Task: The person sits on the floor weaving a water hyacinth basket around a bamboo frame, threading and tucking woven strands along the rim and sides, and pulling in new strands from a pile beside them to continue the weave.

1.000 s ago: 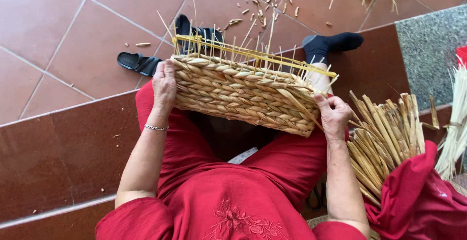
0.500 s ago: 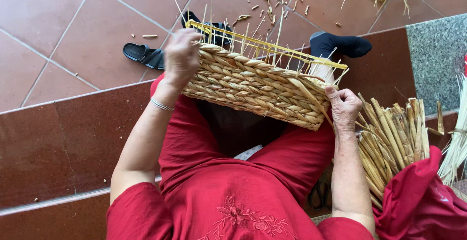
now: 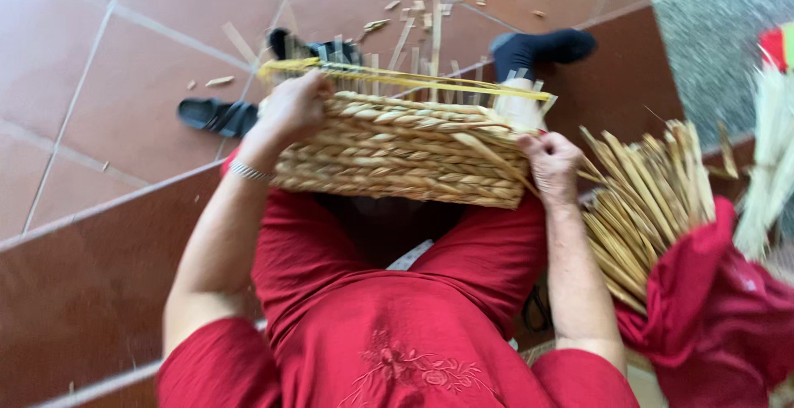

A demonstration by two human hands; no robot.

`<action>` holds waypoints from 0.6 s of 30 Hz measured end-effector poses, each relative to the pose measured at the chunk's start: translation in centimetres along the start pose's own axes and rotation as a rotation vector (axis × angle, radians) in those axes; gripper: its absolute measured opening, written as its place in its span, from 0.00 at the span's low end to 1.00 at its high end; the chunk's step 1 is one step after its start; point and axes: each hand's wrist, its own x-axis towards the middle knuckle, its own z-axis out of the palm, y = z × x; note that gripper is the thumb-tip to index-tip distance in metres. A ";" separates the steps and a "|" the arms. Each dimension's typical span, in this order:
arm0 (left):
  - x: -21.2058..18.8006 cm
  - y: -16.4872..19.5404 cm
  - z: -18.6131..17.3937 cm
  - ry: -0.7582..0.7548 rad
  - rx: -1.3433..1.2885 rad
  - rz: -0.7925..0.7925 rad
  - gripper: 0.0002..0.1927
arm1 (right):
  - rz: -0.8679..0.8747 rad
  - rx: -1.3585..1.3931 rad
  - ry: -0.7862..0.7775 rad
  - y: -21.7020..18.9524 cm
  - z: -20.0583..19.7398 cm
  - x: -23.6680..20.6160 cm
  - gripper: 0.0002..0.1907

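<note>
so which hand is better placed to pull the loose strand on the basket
Right. The right hand already pinches the loose strand at the basket corner; the left hand only grips the far rim.

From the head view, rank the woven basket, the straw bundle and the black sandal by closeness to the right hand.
From the right hand:
1. Woven basket, touched at its right end.
2. Straw bundle, just to that hand's right, wrapped in red cloth.
3. Black sandal, far left on the tiled floor.
</note>
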 end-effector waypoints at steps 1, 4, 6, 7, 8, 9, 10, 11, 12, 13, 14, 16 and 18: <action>-0.3 0.4 -0.1 -0.033 0.022 -0.010 0.10 | -0.024 -0.047 0.012 -0.2 -0.3 -0.5 0.27; -2.0 0.7 -1.0 -0.035 -0.193 0.254 0.19 | -0.164 -0.045 0.080 -0.6 -0.3 -2.1 0.25; -3.8 1.0 -0.5 -0.074 -0.195 -0.012 0.12 | -0.175 -0.017 0.121 -0.7 -0.2 -3.1 0.23; -3.9 0.9 -0.5 0.008 -0.133 0.074 0.11 | -0.204 -0.057 0.157 -0.6 -0.3 -3.4 0.22; -3.7 0.9 -0.1 0.035 -0.108 0.065 0.11 | -0.082 -0.024 0.106 -0.5 -0.7 -3.4 0.20; -3.8 0.7 0.2 0.063 -0.081 0.047 0.12 | 0.040 0.018 0.048 -0.3 -1.2 -3.8 0.18; -3.8 0.3 0.6 0.049 -0.030 0.023 0.12 | 0.044 -0.025 0.088 -0.2 -1.7 -4.3 0.19; -3.6 -0.2 0.9 0.050 0.019 0.000 0.12 | 0.035 -0.068 0.127 0.2 -2.3 -4.2 0.19; -3.4 -0.9 1.0 0.063 0.037 0.004 0.13 | 0.019 -0.110 0.162 0.6 -3.3 -4.1 0.19; -3.4 -1.6 1.1 0.074 0.058 0.000 0.13 | 0.053 -0.093 0.231 1.1 -4.6 -4.0 0.18; -3.6 -2.5 1.2 0.093 0.058 0.043 0.13 | 0.090 -0.071 0.292 1.7 -6.0 -4.0 0.16; -4.3 -3.8 1.8 0.128 0.059 0.094 0.12 | 0.138 -0.170 0.397 3.1 -8.9 -4.2 0.13; -5.0 -4.2 2.2 0.160 0.048 0.096 0.12 | 0.088 -0.449 0.456 4.4 -11.6 -4.2 0.07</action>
